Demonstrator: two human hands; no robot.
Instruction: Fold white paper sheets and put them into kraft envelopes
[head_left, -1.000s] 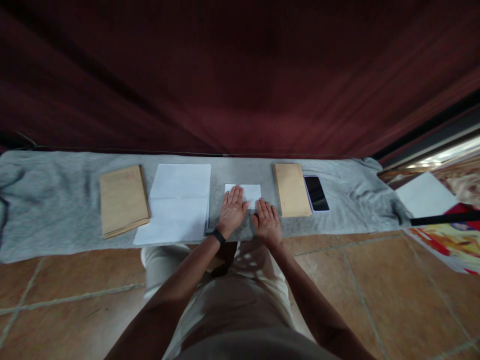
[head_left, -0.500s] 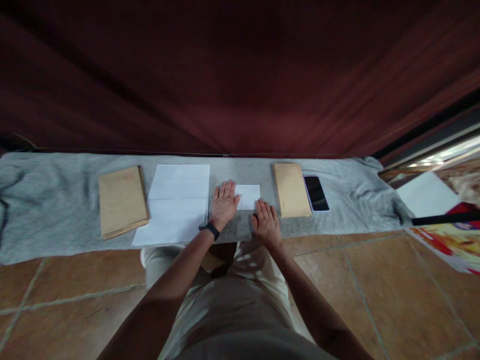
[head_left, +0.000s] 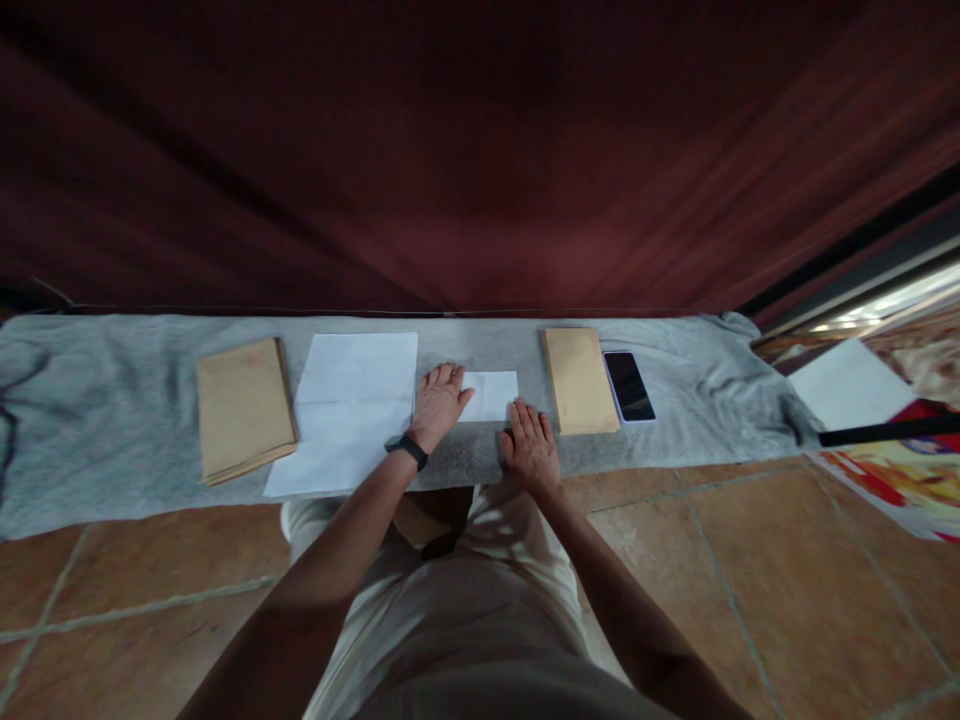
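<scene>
A small white folded paper [head_left: 491, 396] lies flat on the grey cloth, between my two hands. My left hand [head_left: 441, 398], with a dark band on its wrist, lies on the left end of that paper, palm down and fingers out. At the paper's lower right corner rests my right hand [head_left: 532, 445], flat, its fingertips touching the corner. Just left of my left hand are larger white sheets [head_left: 352, 410] with a crease across the middle. A stack of brown envelopes [head_left: 581, 382] lies to the right of my right hand.
Another stack of brown envelopes [head_left: 246, 410] lies at the left on the grey cloth [head_left: 112, 420]. A phone [head_left: 630, 387] is beside the right stack. Dark red drapery [head_left: 465, 180] rises behind the narrow surface. White card [head_left: 851, 385] and a colourful printed sheet [head_left: 900, 480] are at far right.
My left hand has slid a little to the left along the folded paper. My right hand stays at the corner.
</scene>
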